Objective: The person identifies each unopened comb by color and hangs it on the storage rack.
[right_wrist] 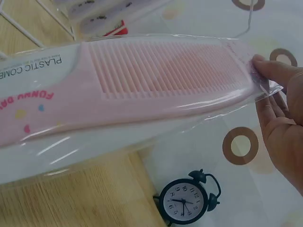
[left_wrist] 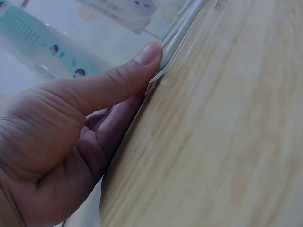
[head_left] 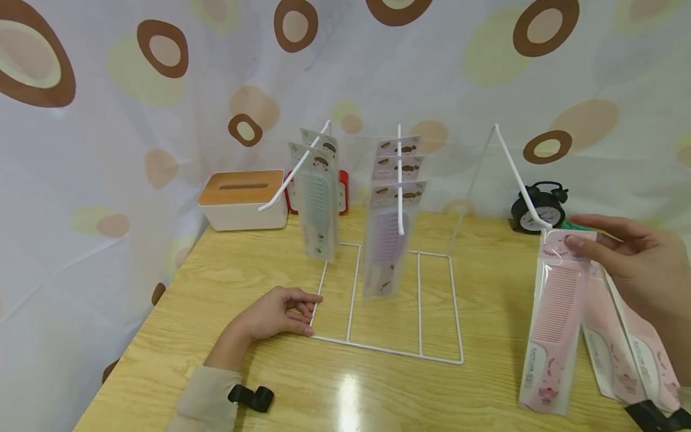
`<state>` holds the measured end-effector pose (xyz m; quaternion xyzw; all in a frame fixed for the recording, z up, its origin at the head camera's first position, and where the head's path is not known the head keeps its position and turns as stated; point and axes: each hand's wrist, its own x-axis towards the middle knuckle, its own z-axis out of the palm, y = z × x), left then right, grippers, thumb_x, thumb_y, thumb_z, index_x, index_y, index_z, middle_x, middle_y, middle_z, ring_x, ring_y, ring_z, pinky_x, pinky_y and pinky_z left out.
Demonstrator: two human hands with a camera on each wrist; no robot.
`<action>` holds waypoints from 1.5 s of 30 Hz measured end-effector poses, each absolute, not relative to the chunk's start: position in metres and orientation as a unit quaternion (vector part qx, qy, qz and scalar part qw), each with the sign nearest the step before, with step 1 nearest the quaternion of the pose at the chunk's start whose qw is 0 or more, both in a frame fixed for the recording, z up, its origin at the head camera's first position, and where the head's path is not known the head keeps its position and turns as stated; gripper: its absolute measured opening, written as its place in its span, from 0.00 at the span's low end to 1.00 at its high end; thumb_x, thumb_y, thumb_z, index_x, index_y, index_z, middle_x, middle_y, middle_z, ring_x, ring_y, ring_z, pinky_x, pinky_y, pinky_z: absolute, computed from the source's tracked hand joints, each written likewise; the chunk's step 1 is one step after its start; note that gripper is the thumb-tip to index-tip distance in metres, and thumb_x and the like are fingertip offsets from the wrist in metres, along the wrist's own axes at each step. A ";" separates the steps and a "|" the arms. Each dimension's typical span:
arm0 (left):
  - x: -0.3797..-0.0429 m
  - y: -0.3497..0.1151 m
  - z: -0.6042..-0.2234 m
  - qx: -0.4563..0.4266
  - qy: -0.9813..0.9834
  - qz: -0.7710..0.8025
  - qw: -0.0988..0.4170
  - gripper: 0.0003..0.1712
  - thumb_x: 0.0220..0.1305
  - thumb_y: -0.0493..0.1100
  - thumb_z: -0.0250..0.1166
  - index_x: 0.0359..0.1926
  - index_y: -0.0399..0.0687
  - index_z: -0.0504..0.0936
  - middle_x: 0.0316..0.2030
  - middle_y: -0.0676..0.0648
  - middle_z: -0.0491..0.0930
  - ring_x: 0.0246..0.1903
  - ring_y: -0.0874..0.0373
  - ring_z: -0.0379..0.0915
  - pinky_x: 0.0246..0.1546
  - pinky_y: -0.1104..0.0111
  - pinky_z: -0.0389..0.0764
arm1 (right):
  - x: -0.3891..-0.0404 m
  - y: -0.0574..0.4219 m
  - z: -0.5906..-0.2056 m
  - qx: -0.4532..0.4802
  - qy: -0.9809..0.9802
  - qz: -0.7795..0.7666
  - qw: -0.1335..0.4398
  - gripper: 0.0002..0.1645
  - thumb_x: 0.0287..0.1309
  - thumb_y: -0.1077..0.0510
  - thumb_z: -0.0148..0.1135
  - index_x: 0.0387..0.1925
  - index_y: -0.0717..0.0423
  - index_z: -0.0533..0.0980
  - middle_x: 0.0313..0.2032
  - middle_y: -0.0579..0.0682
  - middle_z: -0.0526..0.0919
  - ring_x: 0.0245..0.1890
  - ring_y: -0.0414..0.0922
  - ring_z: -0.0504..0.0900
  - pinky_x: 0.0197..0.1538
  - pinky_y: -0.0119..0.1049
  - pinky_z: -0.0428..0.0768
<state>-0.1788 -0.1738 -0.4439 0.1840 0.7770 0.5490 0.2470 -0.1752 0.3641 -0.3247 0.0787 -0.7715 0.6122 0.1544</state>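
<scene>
A white wire display rack [head_left: 385, 348] stands on the table, and my left hand [head_left: 281, 312] holds the left front corner of its base; the left wrist view shows the thumb on the wire. My right hand [head_left: 642, 270] pinches the top of a pink comb in a clear package [head_left: 556, 318], right at the tip of the rack's right hook [head_left: 520, 180]. Whether the hook passes through the package hole I cannot tell. Green packaged combs [head_left: 315, 204] hang on the left hook, purple packaged combs [head_left: 388, 234] on the middle one.
More pink packaged combs [head_left: 615, 348] lie on the table beneath my right hand. Behind the rack are a tissue box with a wooden lid [head_left: 243, 207], a red-framed object [head_left: 344, 192] and a black alarm clock [head_left: 540, 210]. A patterned curtain hangs along the back.
</scene>
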 end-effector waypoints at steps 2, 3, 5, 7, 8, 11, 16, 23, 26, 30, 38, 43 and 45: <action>-0.179 -0.173 -0.443 0.185 0.778 0.548 0.246 0.39 0.53 0.35 0.77 0.66 0.34 0.74 0.44 0.42 0.78 0.44 0.56 0.79 0.46 0.70 0.86 | -0.170 0.361 -0.321 0.084 -0.738 0.650 0.159 0.21 0.57 0.76 0.64 0.53 0.63 0.82 0.33 0.37 0.79 0.25 0.33 0.68 0.21 0.20 0.62; -0.180 -0.173 -0.443 0.186 0.778 0.547 0.247 0.39 0.53 0.35 0.77 0.66 0.34 0.73 0.44 0.42 0.78 0.44 0.56 0.79 0.46 0.70 0.86 | -0.167 0.360 -0.320 0.092 -0.722 0.667 0.158 0.19 0.58 0.77 0.63 0.50 0.65 0.83 0.33 0.39 0.79 0.27 0.35 0.68 0.22 0.20 0.63; -0.180 -0.172 -0.442 0.182 0.779 0.547 0.247 0.39 0.53 0.35 0.77 0.66 0.35 0.73 0.44 0.42 0.78 0.44 0.56 0.79 0.46 0.71 0.86 | -0.163 0.358 -0.319 0.116 -0.686 0.704 0.144 0.15 0.59 0.80 0.58 0.45 0.70 0.84 0.39 0.44 0.81 0.35 0.36 0.73 0.27 0.17 0.72; -0.180 -0.172 -0.442 0.181 0.780 0.546 0.246 0.39 0.53 0.35 0.77 0.66 0.34 0.73 0.44 0.42 0.78 0.44 0.55 0.79 0.45 0.71 0.86 | -0.159 0.356 -0.318 0.152 -0.650 0.734 0.126 0.14 0.61 0.82 0.53 0.40 0.76 0.83 0.49 0.50 0.83 0.47 0.40 0.76 0.40 0.20 0.82; -0.180 -0.173 -0.441 0.181 0.780 0.546 0.246 0.39 0.53 0.35 0.77 0.66 0.34 0.73 0.43 0.42 0.78 0.44 0.56 0.79 0.45 0.71 0.86 | -0.157 0.355 -0.317 0.176 -0.633 0.744 0.117 0.15 0.61 0.84 0.49 0.39 0.79 0.82 0.50 0.53 0.82 0.52 0.43 0.76 0.44 0.24 0.84; -0.180 -0.173 -0.442 0.182 0.780 0.547 0.244 0.39 0.53 0.35 0.77 0.66 0.33 0.73 0.43 0.41 0.78 0.43 0.56 0.79 0.45 0.71 0.86 | -0.150 0.347 -0.312 0.238 -0.605 0.752 0.108 0.18 0.61 0.86 0.43 0.38 0.81 0.81 0.49 0.57 0.80 0.52 0.47 0.74 0.46 0.27 0.85; -0.181 -0.174 -0.444 0.187 0.777 0.549 0.246 0.39 0.53 0.36 0.77 0.66 0.33 0.73 0.44 0.41 0.78 0.43 0.57 0.79 0.46 0.71 0.86 | -0.136 0.320 -0.296 0.355 -0.533 0.762 0.096 0.17 0.61 0.87 0.42 0.38 0.83 0.79 0.47 0.61 0.77 0.51 0.51 0.72 0.52 0.31 0.81; -0.180 -0.173 -0.444 0.184 0.778 0.548 0.247 0.38 0.53 0.36 0.77 0.66 0.35 0.74 0.44 0.42 0.78 0.44 0.54 0.79 0.46 0.70 0.86 | -0.132 0.278 -0.269 0.437 -0.446 0.773 0.110 0.06 0.58 0.84 0.52 0.36 0.88 0.75 0.44 0.63 0.76 0.48 0.53 0.72 0.52 0.35 0.78; -0.180 -0.173 -0.444 0.185 0.780 0.545 0.246 0.38 0.53 0.36 0.77 0.66 0.35 0.74 0.44 0.42 0.78 0.44 0.55 0.80 0.45 0.70 0.86 | -0.133 0.270 -0.263 0.413 -0.451 0.781 0.126 0.08 0.58 0.84 0.52 0.38 0.88 0.75 0.42 0.64 0.75 0.47 0.53 0.72 0.46 0.33 0.81; -0.180 -0.173 -0.443 0.183 0.780 0.544 0.248 0.38 0.54 0.36 0.77 0.66 0.36 0.74 0.44 0.42 0.78 0.44 0.55 0.80 0.45 0.70 0.86 | -0.133 0.262 -0.260 0.388 -0.451 0.794 0.126 0.12 0.61 0.85 0.46 0.44 0.91 0.73 0.42 0.67 0.77 0.45 0.53 0.74 0.40 0.34 0.84; -0.179 -0.173 -0.442 0.182 0.779 0.545 0.250 0.38 0.53 0.35 0.77 0.65 0.35 0.75 0.43 0.42 0.79 0.44 0.55 0.79 0.45 0.70 0.86 | -0.138 0.254 -0.263 0.397 -0.424 0.810 0.079 0.16 0.64 0.85 0.41 0.47 0.90 0.73 0.46 0.69 0.83 0.46 0.53 0.80 0.46 0.35 0.85; -0.179 -0.173 -0.441 0.180 0.778 0.548 0.249 0.38 0.53 0.35 0.77 0.65 0.35 0.75 0.44 0.42 0.78 0.44 0.55 0.79 0.45 0.70 0.86 | -0.149 0.260 -0.269 0.315 -0.503 0.799 0.095 0.19 0.65 0.83 0.42 0.53 0.82 0.75 0.45 0.62 0.84 0.44 0.47 0.83 0.44 0.30 0.85; -0.179 -0.172 -0.441 0.179 0.778 0.549 0.248 0.38 0.53 0.35 0.77 0.65 0.35 0.75 0.44 0.42 0.78 0.43 0.55 0.79 0.45 0.70 0.86 | -0.156 0.262 -0.269 0.285 -0.533 0.789 0.108 0.19 0.65 0.82 0.45 0.54 0.80 0.75 0.42 0.59 0.84 0.41 0.45 0.83 0.41 0.28 0.85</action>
